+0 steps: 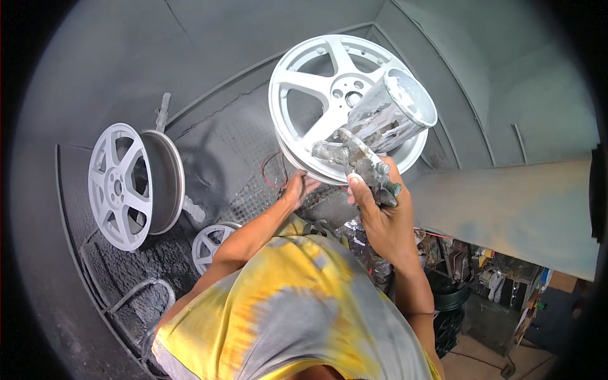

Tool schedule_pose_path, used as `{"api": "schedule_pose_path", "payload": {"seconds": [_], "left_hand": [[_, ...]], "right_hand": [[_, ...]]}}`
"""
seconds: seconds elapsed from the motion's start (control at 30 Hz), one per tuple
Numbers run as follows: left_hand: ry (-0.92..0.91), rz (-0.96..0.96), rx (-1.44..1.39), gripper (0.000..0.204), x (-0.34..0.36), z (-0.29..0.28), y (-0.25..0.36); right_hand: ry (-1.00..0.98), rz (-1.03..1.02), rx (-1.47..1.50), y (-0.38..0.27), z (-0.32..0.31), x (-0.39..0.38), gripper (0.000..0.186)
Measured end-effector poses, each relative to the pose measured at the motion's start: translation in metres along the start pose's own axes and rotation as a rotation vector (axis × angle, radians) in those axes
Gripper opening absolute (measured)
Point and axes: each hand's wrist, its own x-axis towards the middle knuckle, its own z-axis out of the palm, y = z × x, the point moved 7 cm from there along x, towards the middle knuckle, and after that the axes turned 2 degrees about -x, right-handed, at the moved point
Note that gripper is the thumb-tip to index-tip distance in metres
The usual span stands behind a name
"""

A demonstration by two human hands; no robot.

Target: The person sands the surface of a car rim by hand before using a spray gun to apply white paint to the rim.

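My right hand [383, 218] is closed around the handle of a paint-smeared spray gun [364, 158]. The gun's big cup [380, 117], streaked with white and grey paint, tilts up to the right and hides part of a white alloy wheel [315, 82]. That spoked wheel stands raised in front of me with its face toward me. At its lower left edge is my left hand [301, 189], fingers stretched out beneath the rim; whether they press on it I cannot tell. The gun's nozzle end lies before the wheel's lower spokes, and no spray shows.
A second white wheel [117, 187] is mounted at the left, a third [208, 246] sits lower behind my left arm. A red hose or cable [265, 172] lies beyond my left hand. Grey walls enclose the space; cluttered shelves [506, 278] and dark tyres [448, 297] stand lower right.
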Motion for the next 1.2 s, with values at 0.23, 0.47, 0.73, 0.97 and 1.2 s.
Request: {"api": "schedule_pose_path", "payload": {"seconds": [0.23,0.47,0.73,0.97,1.2], "left_hand": [[-0.22,-0.256,0.077,0.039,-0.013,0.03,-0.026],[-0.197,-0.11,-0.181,0.029,0.005,-0.005,0.033],[-0.241,-0.19,-0.153,0.037,0.003,0.015,0.021],[-0.22,-0.277,-0.263,0.016,0.014,0.034,-0.035],[-0.173,-0.317,-0.331,0.019,0.015,0.056,-0.054]], "right_hand": [[0.069,0.041,-0.111,-0.006,-0.017,0.005,0.025],[0.298,-0.061,-0.217,-0.002,-0.052,0.015,0.024],[0.133,0.014,-0.008,-0.01,-0.023,0.012,0.016],[0.251,0.061,-0.103,-0.011,-0.051,-0.018,0.016],[0.535,0.192,-0.309,0.012,-0.134,-0.06,0.023]]}}
